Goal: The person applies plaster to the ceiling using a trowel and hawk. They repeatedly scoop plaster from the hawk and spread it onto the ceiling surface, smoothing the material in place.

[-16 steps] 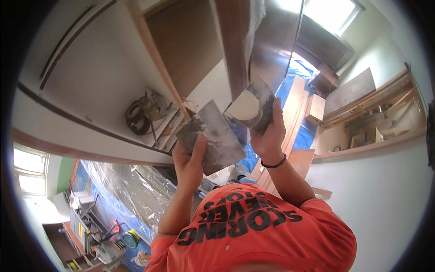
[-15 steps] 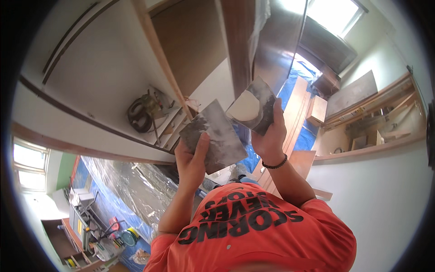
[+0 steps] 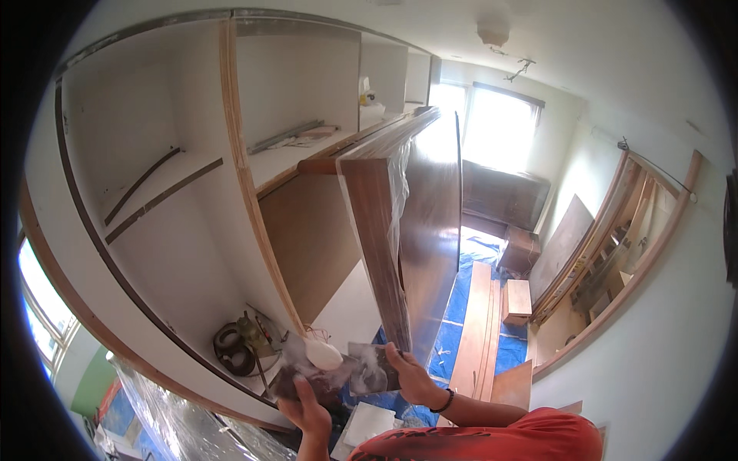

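My left hand (image 3: 309,415) grips a flat, smeared grey putty spreader (image 3: 286,375), the thumb lying over its near edge. On that spreader sits a smooth lump of white putty (image 3: 324,356). My right hand (image 3: 416,379) is closed on a second putty spreader (image 3: 370,378), thin and streaked with white, its thumb at the upper corner. The second blade is beside the first, close to the lump; whether the two blades touch I cannot tell. Both hands are low in the picture, in front of the open built-in cabinet.
A white-walled cabinet frame (image 3: 242,154) rises at left, with a coiled tool (image 3: 233,347) on its lower ledge. A dark wood panel (image 3: 430,230) in plastic film stands ahead. Long boards (image 3: 473,330) lie on blue sheeting (image 3: 453,307); a wooden recess (image 3: 615,253) is at right.
The white putty was on the right hand's spreader and is now on the left hand's. My view has tilted up, so both hands appear lower and more of the room shows.
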Tool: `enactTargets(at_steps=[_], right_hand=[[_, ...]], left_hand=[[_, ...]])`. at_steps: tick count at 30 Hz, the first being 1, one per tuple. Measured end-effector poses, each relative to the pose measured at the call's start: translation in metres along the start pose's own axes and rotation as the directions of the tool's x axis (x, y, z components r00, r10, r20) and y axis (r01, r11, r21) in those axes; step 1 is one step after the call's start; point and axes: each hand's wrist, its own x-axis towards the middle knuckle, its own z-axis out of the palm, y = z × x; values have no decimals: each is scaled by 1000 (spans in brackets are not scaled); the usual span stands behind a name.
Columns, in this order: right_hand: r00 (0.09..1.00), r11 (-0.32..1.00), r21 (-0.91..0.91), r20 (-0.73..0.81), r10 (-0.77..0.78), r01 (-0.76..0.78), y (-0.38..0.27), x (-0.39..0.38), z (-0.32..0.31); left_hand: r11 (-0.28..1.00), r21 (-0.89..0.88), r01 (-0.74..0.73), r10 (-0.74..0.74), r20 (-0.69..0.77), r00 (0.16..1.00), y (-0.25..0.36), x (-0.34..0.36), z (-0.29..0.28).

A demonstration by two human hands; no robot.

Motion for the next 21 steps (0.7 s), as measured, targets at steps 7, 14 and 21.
enactTargets(at_steps=[7,14,21], right_hand=[[880,629,715,465,-101,-305,5,-2,-5],[992,864,499,-62,106,-62,-3,3,-24],[970,782,577,-184,-159,237,-33,20,-18]], left_hand=[[695,13,-719,432,792,432,14,-5,14],[708,333,-623,104,823,558,-33,6,-36],[803,-172,571,-575,33,818,-74,15,-53]])
